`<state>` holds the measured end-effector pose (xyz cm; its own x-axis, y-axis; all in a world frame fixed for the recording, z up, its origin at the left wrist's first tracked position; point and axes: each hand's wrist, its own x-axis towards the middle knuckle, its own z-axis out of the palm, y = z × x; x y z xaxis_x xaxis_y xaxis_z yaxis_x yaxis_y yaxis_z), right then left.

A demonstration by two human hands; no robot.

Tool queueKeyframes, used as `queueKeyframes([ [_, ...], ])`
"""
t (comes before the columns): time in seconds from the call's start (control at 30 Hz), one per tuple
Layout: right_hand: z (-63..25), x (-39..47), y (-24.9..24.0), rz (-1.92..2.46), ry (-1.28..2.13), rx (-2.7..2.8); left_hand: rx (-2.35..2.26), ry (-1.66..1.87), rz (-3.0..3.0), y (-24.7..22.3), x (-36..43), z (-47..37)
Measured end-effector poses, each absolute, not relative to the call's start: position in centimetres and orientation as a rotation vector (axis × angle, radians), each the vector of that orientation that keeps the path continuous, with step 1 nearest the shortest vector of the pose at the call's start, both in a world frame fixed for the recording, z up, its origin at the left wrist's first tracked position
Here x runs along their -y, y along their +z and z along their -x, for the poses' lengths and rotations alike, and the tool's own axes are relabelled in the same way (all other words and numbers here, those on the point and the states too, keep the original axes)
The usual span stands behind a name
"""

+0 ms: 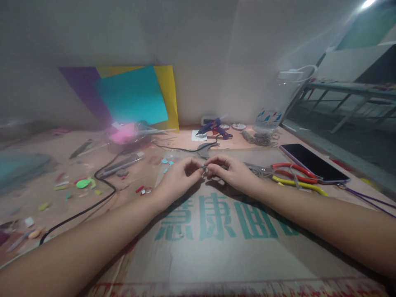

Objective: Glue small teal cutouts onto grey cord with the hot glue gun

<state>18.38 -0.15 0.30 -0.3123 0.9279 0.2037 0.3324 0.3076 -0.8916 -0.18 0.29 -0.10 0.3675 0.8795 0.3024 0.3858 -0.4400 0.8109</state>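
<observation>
My left hand and my right hand meet over a cardboard sheet printed with green characters. Thumb and forefinger of each hand pinch a small greyish-green piece between them; it is too small to make out its kind. Beside my right hand lies some thin grey cord, next to a tool with red and yellow handles whose head is partly hidden. Small light-blue cutouts lie just beyond my left hand.
A blue glue gun rests near the wall, its black cable looping left. Coloured paper sheets lean behind. A phone, a clear plastic jug and a cord bundle stand right. Scraps litter the left.
</observation>
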Motion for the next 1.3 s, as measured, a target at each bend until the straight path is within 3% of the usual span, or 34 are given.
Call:
queueKeyframes([
  [0.47,-18.5,0.1,0.4,1.092,1.12,1.711,-1.106,0.94,-2.042,0.8,0.1,0.2],
  [0.77,-24.0,-0.2,10.2,1.463,0.431,2.551,-1.154,0.859,-2.054,0.3,-0.2,0.1],
  [1.0,-27.3,-5.1,8.7,1.775,-0.003,2.451,-1.159,0.841,-2.01,0.1,-0.2,0.0],
  [1.1,-27.5,-8.9,7.3,1.721,0.083,2.311,-1.166,0.843,-2.003,0.2,-0.2,0.0],
  [1.17,-26.9,-11.4,6.7,1.664,0.36,2.173,-1.164,0.846,-1.993,0.3,-0.2,-0.1],
  [1.3,-24.5,-15.1,5.5,1.554,0.581,2.14,-1.157,0.838,-1.943,0.4,-0.2,-0.1],
])
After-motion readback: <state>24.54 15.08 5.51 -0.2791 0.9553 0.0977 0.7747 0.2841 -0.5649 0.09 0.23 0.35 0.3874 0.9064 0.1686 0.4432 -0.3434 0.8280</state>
